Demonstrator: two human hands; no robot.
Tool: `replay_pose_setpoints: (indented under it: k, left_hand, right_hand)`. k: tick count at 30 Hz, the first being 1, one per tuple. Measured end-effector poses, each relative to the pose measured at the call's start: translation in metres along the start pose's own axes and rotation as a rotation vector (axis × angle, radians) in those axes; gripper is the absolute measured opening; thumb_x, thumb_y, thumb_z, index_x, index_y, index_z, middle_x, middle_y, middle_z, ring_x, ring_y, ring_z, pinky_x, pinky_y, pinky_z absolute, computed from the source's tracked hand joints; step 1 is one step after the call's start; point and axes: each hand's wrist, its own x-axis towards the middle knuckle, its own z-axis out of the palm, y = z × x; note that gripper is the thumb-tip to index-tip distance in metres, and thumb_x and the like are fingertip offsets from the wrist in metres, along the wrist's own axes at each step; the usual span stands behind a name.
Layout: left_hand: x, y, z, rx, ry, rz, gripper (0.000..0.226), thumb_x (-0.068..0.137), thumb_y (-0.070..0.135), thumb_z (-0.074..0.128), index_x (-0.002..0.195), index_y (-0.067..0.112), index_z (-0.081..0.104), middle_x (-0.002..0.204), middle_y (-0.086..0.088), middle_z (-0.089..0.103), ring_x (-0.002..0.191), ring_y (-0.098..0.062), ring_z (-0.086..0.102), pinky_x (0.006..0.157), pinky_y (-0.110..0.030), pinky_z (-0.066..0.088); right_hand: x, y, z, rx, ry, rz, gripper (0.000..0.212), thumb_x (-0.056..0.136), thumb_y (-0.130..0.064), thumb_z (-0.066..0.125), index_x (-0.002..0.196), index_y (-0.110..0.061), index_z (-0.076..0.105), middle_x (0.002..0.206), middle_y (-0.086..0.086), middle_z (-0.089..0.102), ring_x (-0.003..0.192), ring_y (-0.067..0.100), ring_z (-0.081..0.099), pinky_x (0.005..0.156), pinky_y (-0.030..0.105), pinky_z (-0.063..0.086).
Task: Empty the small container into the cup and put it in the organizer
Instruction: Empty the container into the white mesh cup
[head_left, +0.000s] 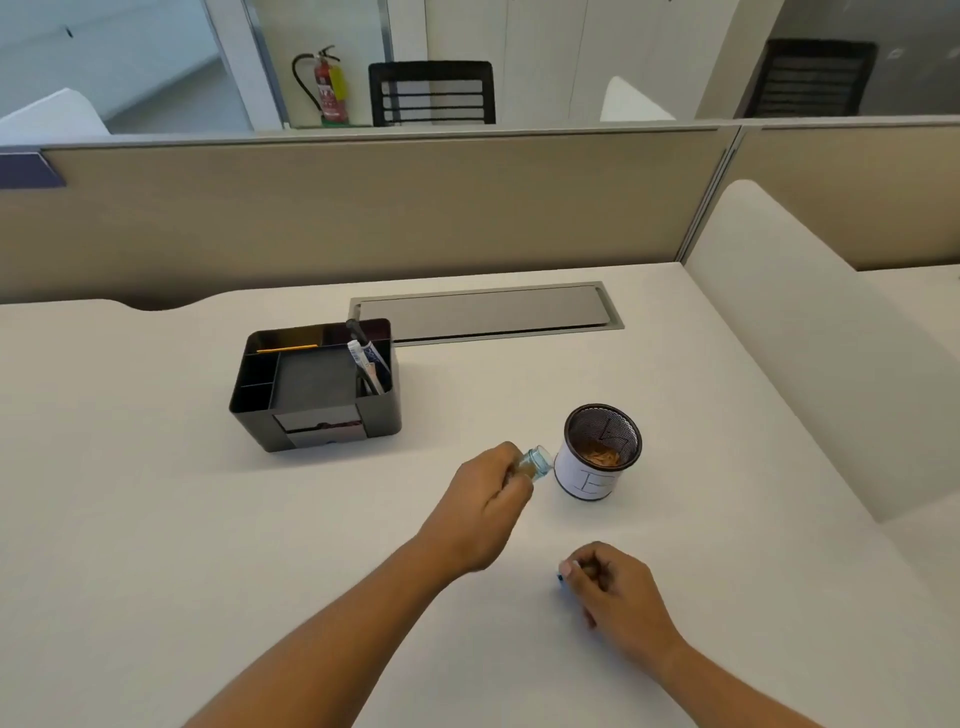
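left hand (488, 499) clamps small container (537, 461) tilted just left of cup (597, 457); right hand (618, 587) fist-closed on blue item, identity unclear.

Surface: a pale, off-white desk (156, 519), backed by a beige partition.
Inset: a grey cable-tray cover (485, 312) sat flush near the back edge.
Left of centre: a black organizer (317, 384) stood on it.
Right of centre: a mesh cup (597, 454) stood upright, well apart from the organizer.
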Motion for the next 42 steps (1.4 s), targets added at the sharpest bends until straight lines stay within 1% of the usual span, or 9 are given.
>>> replay_pose_setpoints:
  k: [2, 6, 12, 16, 19, 22, 33, 38, 42]
  left_hand:
    - [0.013, -0.002, 0.005, 0.043, -0.01, 0.004, 0.02, 0.086, 0.031, 0.035, 0.068, 0.024, 0.038, 0.064, 0.004, 0.044, 0.056, -0.011, 0.035, 0.052, -0.031, 0.03]
    - [0.032, -0.009, 0.013, 0.095, -0.01, -0.019, 0.018, 0.091, 0.028, 0.035, 0.077, 0.021, 0.044, 0.071, 0.0, 0.052, 0.058, -0.011, 0.04, 0.052, -0.028, 0.032]
    - [0.051, -0.014, 0.019, 0.113, -0.013, -0.041, 0.014, 0.094, 0.031, 0.042, 0.089, 0.021, 0.052, 0.081, -0.001, 0.059, 0.06, -0.01, 0.045, 0.051, -0.022, 0.036]
    - [0.064, -0.011, 0.02, 0.124, -0.041, -0.025, 0.014, 0.093, 0.03, 0.046, 0.093, 0.018, 0.055, 0.084, -0.002, 0.059, 0.062, -0.011, 0.046, 0.053, -0.023, 0.038]
    - [0.075, -0.004, 0.021, 0.128, -0.078, -0.008, 0.015, 0.092, 0.031, 0.052, 0.095, 0.018, 0.057, 0.083, 0.003, 0.057, 0.065, -0.01, 0.048, 0.055, -0.021, 0.036]
    - [0.088, 0.003, 0.021, 0.209, -0.126, 0.041, 0.019, 0.091, 0.032, 0.058, 0.102, 0.017, 0.062, 0.094, 0.0, 0.057, 0.077, -0.01, 0.051, 0.061, -0.018, 0.037]
    - [0.11, 0.026, 0.018, 0.421, -0.218, 0.093, 0.027, 0.083, 0.03, 0.071, 0.106, 0.016, 0.073, 0.088, 0.0, 0.054, 0.073, -0.012, 0.049, 0.053, -0.018, 0.035]
    - [0.114, 0.037, 0.019, 0.49, -0.231, 0.095, 0.019, 0.079, 0.023, 0.07, 0.095, 0.016, 0.076, 0.077, 0.005, 0.047, 0.072, -0.019, 0.052, 0.05, -0.022, 0.037]
    - [0.116, 0.04, 0.022, 0.541, -0.229, 0.104, 0.022, 0.08, 0.023, 0.07, 0.101, 0.018, 0.075, 0.087, 0.0, 0.047, 0.079, -0.019, 0.052, 0.054, -0.02, 0.035]
  right_hand:
    - [0.004, 0.002, -0.002, 0.009, -0.002, 0.003, 0.02, 0.09, -0.021, 0.072, 0.073, -0.012, 0.068, 0.051, 0.0, 0.061, 0.038, 0.014, 0.05, 0.04, 0.025, 0.046]
    - [0.009, 0.007, -0.003, 0.001, -0.016, -0.006, 0.021, 0.089, -0.025, 0.072, 0.073, -0.014, 0.068, 0.052, -0.003, 0.06, 0.038, 0.014, 0.05, 0.039, 0.024, 0.046]
    - [0.011, 0.014, -0.004, 0.006, -0.028, -0.026, 0.019, 0.086, -0.029, 0.073, 0.074, -0.016, 0.068, 0.058, 0.013, 0.061, 0.041, 0.013, 0.05, 0.04, 0.023, 0.046]
    - [0.011, 0.016, -0.003, -0.011, -0.021, -0.062, 0.016, 0.084, -0.033, 0.072, 0.074, -0.021, 0.068, 0.055, -0.003, 0.06, 0.041, 0.01, 0.05, 0.042, 0.02, 0.045]
    - [0.011, 0.016, -0.003, 0.002, -0.013, -0.074, 0.022, 0.08, -0.043, 0.07, 0.074, -0.022, 0.067, 0.054, -0.006, 0.059, 0.041, 0.01, 0.05, 0.042, 0.02, 0.045]
    - [0.011, 0.018, -0.003, 0.016, -0.006, -0.078, 0.029, 0.077, -0.05, 0.068, 0.075, -0.021, 0.068, 0.053, -0.007, 0.059, 0.043, 0.01, 0.05, 0.043, 0.022, 0.046]
    - [0.011, 0.02, -0.003, -0.001, 0.005, -0.12, 0.027, 0.081, -0.051, 0.068, 0.075, -0.024, 0.067, 0.051, -0.014, 0.058, 0.045, 0.007, 0.05, 0.047, 0.019, 0.044]
    - [0.011, 0.021, -0.004, 0.003, -0.002, -0.122, 0.023, 0.081, -0.048, 0.069, 0.074, -0.027, 0.066, 0.052, -0.014, 0.058, 0.045, 0.007, 0.048, 0.047, 0.02, 0.044]
    - [0.012, 0.022, -0.004, 0.011, -0.01, -0.121, 0.024, 0.082, -0.048, 0.07, 0.075, -0.025, 0.066, 0.054, -0.012, 0.057, 0.046, 0.007, 0.048, 0.047, 0.021, 0.045]
